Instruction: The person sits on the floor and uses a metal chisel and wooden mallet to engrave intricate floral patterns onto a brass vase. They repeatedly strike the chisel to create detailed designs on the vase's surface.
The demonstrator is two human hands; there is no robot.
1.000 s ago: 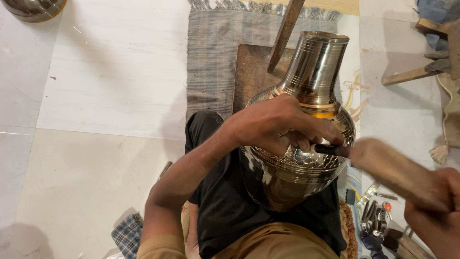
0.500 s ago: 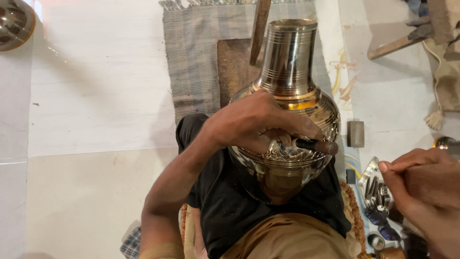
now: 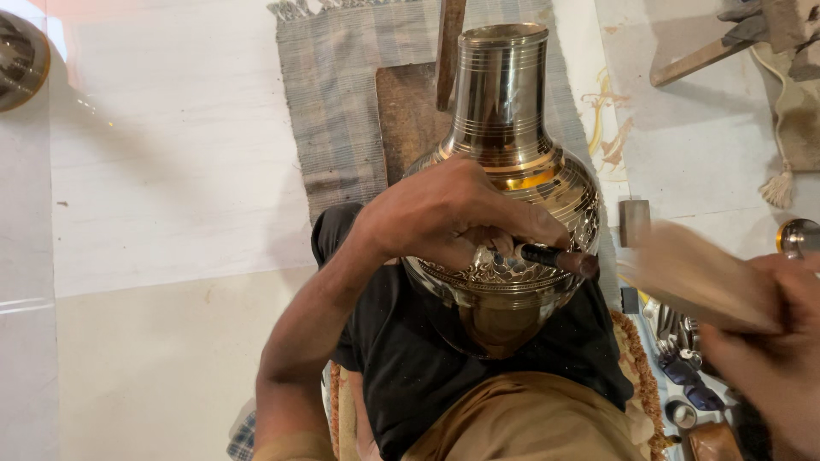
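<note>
One brass vase (image 3: 504, 171) lay in the person's lap. The left hand (image 3: 453, 213) pinched one chisel (image 3: 555, 256) against it; the right hand (image 3: 769, 341) gripped one blurred wooden mallet (image 3: 692, 277). Open floor (image 3: 171, 213) spread leftward.

Open pale floor (image 3: 171, 213) left of the engraved brass vase (image 3: 512, 171), right side crowded by small metal tools (image 3: 683, 358), wooden block (image 3: 634, 222), dark wooden stick (image 3: 449, 51) behind.

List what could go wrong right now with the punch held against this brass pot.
1. The wooden block in the right hand is motion-blurred close to the left hand; a mistimed blow might hit the fingers gripping the dark punch.
2. The round brass pot rests on black cloth in the lap, so it may roll and spoil the engraved band.
</note>
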